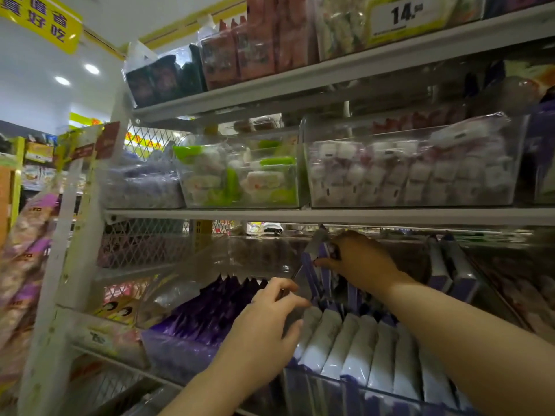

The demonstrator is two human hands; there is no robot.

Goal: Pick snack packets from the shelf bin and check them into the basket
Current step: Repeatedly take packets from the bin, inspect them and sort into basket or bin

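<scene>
One hand point(360, 261) pinches flat glossy packet point(310, 273).

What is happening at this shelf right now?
A person is reaching into a clear shelf bin with both hands. The right hand pinches a purple packet, raised above the row of white-and-purple packets. The left hand is open beside it, fingers spread over the row, holding nothing. No basket is in view.

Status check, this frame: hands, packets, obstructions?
Right hand pinches upright purple packets. Left hand open, beside white packets. Basket not in view; nothing blocking.
</scene>
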